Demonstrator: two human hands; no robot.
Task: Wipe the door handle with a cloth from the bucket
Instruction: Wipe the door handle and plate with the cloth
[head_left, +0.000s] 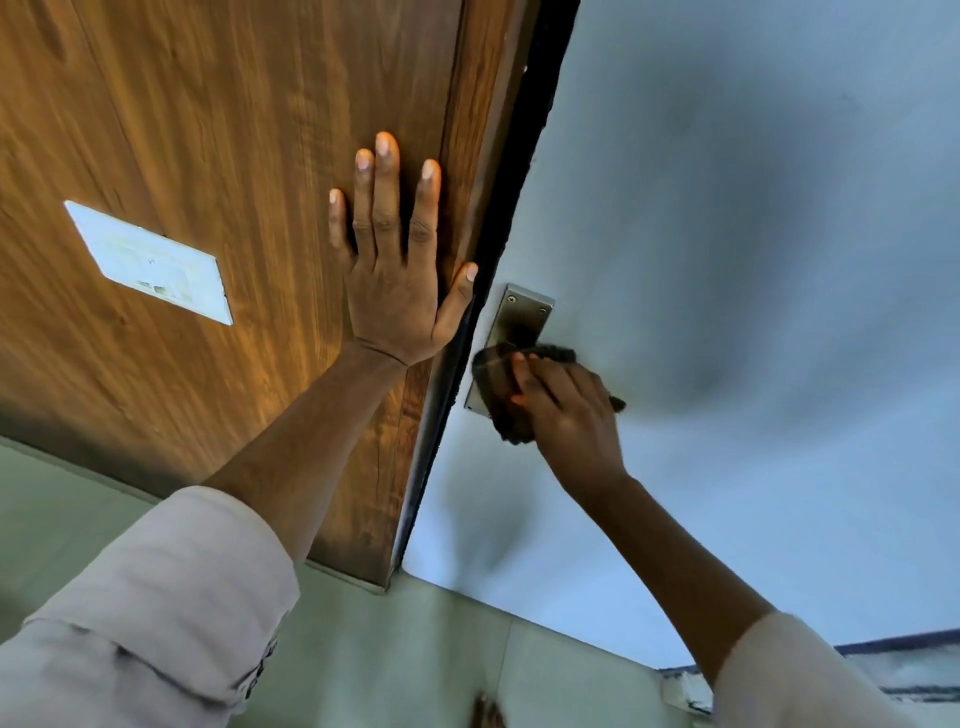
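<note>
A metal door handle plate (522, 317) is screwed to the pale blue door (727, 260), near its left edge. My right hand (566, 410) presses a dark cloth (498, 379) over the plate's lower part, and the lever itself is hidden under the cloth and my fingers. My left hand (400, 280) lies flat and open on the brown wooden panel (208, 156), its thumb at the dark gap beside the handle. No bucket is in view.
A white rectangular label (150, 262) is stuck on the wooden panel at the left. Pale green floor (363, 649) runs below both doors. A white and dark blue strip (904, 670) shows at the lower right.
</note>
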